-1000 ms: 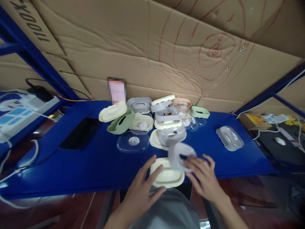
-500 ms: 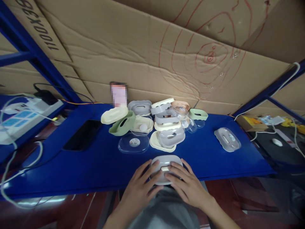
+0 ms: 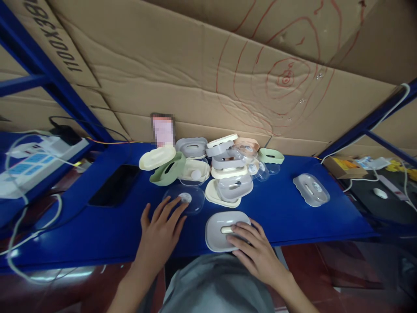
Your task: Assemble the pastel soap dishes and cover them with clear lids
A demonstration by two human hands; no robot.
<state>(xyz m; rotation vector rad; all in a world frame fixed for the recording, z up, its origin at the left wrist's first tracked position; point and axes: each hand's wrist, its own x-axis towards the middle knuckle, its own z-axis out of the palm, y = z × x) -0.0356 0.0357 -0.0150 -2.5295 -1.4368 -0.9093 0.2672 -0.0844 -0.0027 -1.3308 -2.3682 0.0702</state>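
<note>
A grey soap dish with a pale oblong slot at its centre sits near the table's front edge. My right hand holds its right side, fingers over the top and thumb at the near edge. To the left, my left hand reaches forward with fingers spread, its fingertips on the near part of a clear plastic lid. This lid lies flat and carries a round white label. Just beyond the grey dish, a cream tray lies partly under another grey dish piece.
Behind is a pile with a green dish body, a cream piece and several clear lids. A lidded grey soap dish stands at the right. A black phone and a power strip are at the left, against a cardboard wall.
My left hand has let go of the grey soap dish and moved left and forward onto the clear lid. The right hand stays on the dish.
</note>
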